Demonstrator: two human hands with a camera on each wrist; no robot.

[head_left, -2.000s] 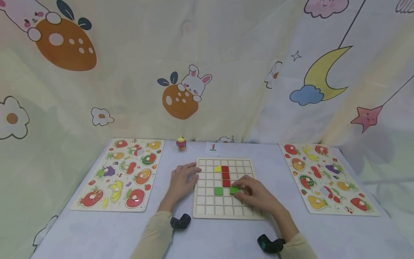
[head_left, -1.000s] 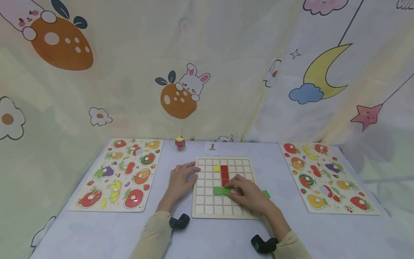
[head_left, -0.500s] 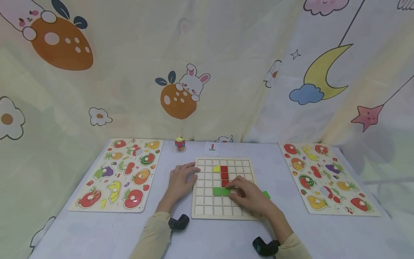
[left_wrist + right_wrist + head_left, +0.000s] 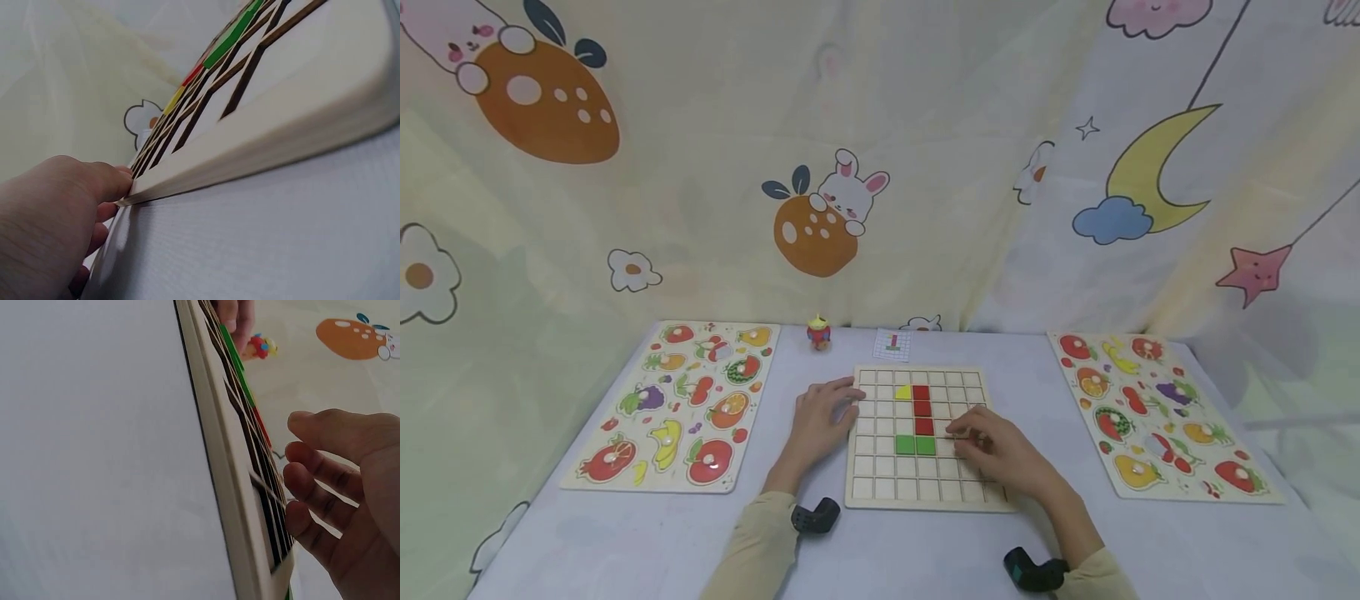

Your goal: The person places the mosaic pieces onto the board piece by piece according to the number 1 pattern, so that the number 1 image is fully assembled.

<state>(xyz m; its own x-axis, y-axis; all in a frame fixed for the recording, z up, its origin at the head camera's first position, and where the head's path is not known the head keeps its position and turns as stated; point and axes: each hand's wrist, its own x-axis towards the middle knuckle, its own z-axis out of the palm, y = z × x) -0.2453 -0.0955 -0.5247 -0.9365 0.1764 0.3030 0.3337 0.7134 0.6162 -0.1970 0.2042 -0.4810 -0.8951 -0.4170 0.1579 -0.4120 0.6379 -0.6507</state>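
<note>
A wooden grid board (image 4: 929,505) lies in the middle of the table. On it, a yellow triangular tile (image 4: 905,393) sits left of a column of red tiles (image 4: 922,408). Two green tiles (image 4: 915,445) lie side by side below the red. My left hand (image 4: 822,419) touches the board's left edge; its thumb (image 4: 115,181) is right at the corner in the left wrist view. My right hand (image 4: 1000,450) hovers over the board's right part, fingers loosely bent and nothing between them. Another green piece (image 4: 288,594) peeks out beyond the board's near end in the right wrist view.
Fruit puzzle boards lie left (image 4: 681,408) and right (image 4: 1157,421). Behind the grid board stand a small toy figure (image 4: 818,333) and a printed pattern card (image 4: 892,344). A cartoon-print curtain (image 4: 955,167) hangs along the table's back edge.
My right hand set the green tile down beside the other green one, let it go and drew back to the right. The left hand stayed at the board's edge.
</note>
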